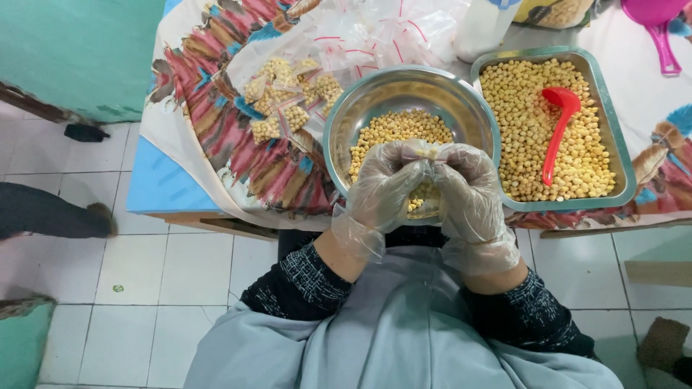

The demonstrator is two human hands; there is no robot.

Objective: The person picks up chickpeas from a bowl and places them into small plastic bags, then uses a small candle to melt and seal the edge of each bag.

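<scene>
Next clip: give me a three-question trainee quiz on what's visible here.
1. True or false: the red spoon lies in the round steel bowl.
2. What do the left hand and right hand pinch between them?
3. Where are the filled bags: A) left of the bowl, B) in the rectangular tray?

Key: 1. False, it lies in the tray. 2. A small clear bag. 3. A.

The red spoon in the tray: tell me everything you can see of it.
The red spoon looks like glossy plastic, one piece with a rounded bowl at the top and a long, narrowing handle that runs down and slightly left. It lies flat on the yellow peas that fill the rectangular metal tray, in the tray's right half. Only the peas touch it; both gloved hands are apart from it, over the round metal bowl.
</scene>
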